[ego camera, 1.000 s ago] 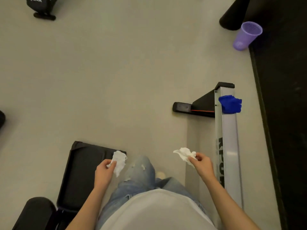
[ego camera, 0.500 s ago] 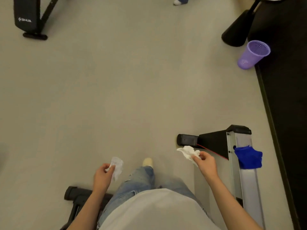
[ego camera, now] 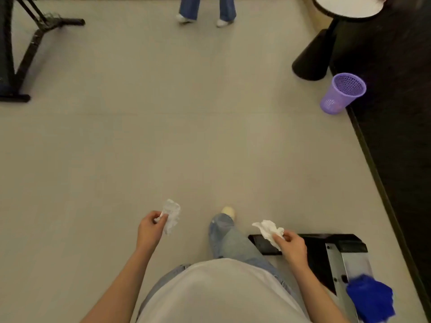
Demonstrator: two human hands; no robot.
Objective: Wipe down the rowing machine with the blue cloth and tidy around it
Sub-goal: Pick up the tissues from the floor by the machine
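Note:
My left hand [ego camera: 150, 228] pinches a crumpled white tissue [ego camera: 172, 214] in front of my body. My right hand [ego camera: 291, 247] pinches a second crumpled white tissue [ego camera: 268, 228] above the black end foot of the rowing machine [ego camera: 349, 259]. The machine's silver rail runs down the lower right corner. A bunched blue cloth [ego camera: 370, 299] lies on that rail, to the right of my right arm and apart from both hands.
A purple mesh bin [ego camera: 342, 93] stands tilted at the edge of the dark mat [ego camera: 401, 159] on the right. Behind it is a round table with a black cone base [ego camera: 312, 59]. A black equipment frame [ego camera: 21, 54] is far left. A person's legs [ego camera: 206, 10] stand at the top.
The view has tilted up and moved forward: the rowing machine and blue cloth slid toward the lower right, the purple bin came closer, and another person's legs appeared. Both hands keep their tissues.

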